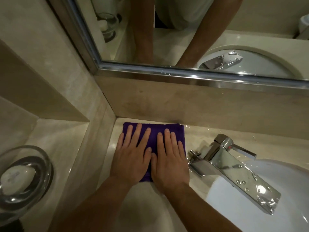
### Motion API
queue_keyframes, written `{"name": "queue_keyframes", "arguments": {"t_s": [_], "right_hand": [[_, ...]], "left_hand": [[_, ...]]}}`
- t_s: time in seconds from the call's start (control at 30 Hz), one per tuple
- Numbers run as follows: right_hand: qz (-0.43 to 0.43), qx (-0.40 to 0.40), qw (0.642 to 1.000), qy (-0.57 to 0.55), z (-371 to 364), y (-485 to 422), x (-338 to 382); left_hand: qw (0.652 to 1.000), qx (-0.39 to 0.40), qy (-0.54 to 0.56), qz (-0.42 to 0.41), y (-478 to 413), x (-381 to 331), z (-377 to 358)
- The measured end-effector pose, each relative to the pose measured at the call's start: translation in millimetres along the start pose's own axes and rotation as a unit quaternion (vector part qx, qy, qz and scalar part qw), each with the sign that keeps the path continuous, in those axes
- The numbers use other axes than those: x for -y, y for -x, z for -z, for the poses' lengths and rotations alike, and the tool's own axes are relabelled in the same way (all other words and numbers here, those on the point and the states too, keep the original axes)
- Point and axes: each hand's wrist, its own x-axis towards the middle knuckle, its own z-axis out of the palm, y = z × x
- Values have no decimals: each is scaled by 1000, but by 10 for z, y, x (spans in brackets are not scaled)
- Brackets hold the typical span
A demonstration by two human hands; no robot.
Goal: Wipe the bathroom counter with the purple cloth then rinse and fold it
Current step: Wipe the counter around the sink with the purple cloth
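The purple cloth [154,131] lies folded into a flat rectangle on the beige counter [197,139], in the back corner left of the tap. My left hand [132,156] rests flat on the cloth's left half, fingers spread. Beside it, thumbs touching, my right hand [170,159] presses flat on the right half. Neither hand grips the cloth; both palms lie on top and hide much of it.
A wet chrome tap [234,168] stands right of the cloth over the white basin [292,206]. A glass soap dish [25,180] with a white soap sits on the lower ledge at left. The mirror [184,39] runs along the back wall.
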Motion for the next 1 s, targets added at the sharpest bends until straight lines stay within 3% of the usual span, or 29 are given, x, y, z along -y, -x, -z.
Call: {"name": "queue_keyframes", "arguments": {"t_s": [0.6, 0.8, 1.0], "right_hand": [[-27, 10, 1000, -10, -3, -124, 14], [5, -14, 997, -76, 307, -306, -70], [39, 50, 996, -56, 223, -295, -96]], "left_hand": [[999, 1, -3, -40, -210, 64, 30], [999, -22, -2, -42, -217, 74, 114], [1000, 2, -5, -21, -162, 6, 20]]}}
